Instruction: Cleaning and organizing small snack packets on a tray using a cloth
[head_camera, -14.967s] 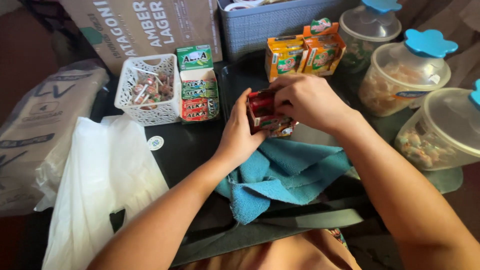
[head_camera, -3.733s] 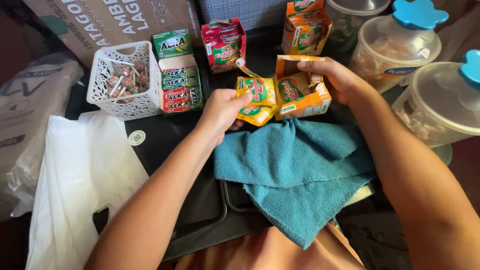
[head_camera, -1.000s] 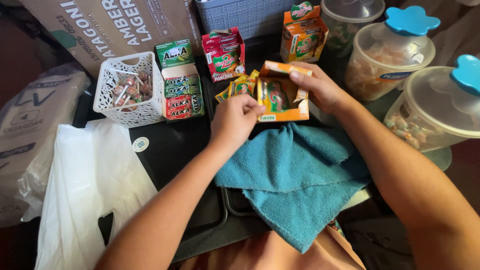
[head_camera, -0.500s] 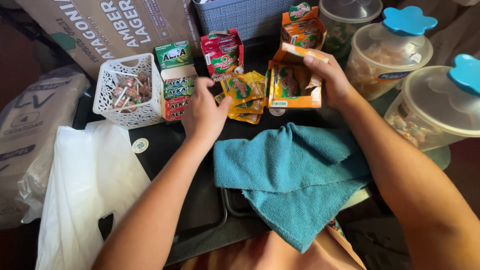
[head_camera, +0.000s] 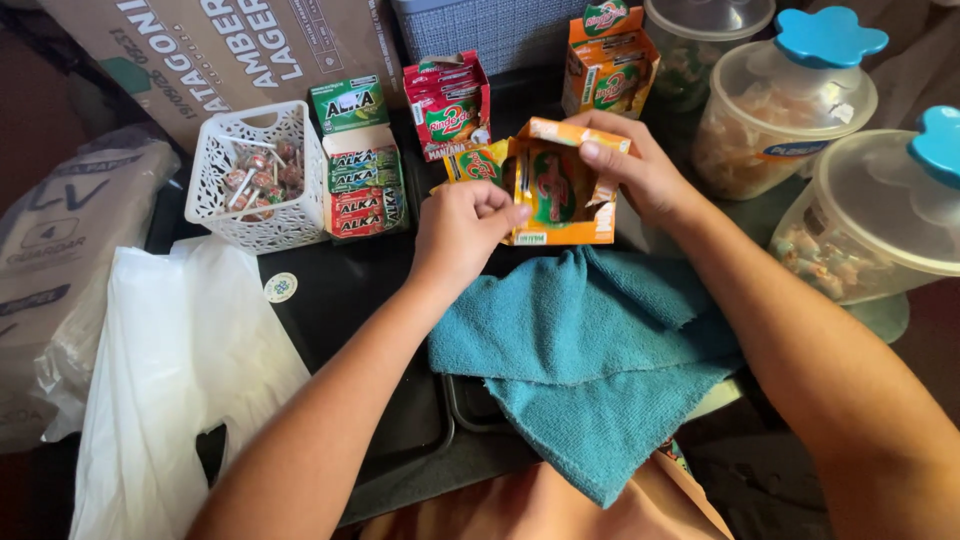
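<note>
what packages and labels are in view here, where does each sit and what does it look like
orange carton: centre, open, held by right hand; left hand at its mouth
red carton: behind it, upright
second orange carton: top, upright
green box: beside white basket, red and green packs
round sticker: on black surface, white

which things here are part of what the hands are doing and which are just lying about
In hand:
- orange candy box, open, held by the right hand
- candy packets at the box mouth, pinched by the left hand

Lying about:
- teal cloth
- white basket of lollipops
- red candy box
- blue-lidded jars
- white plastic bag
</note>
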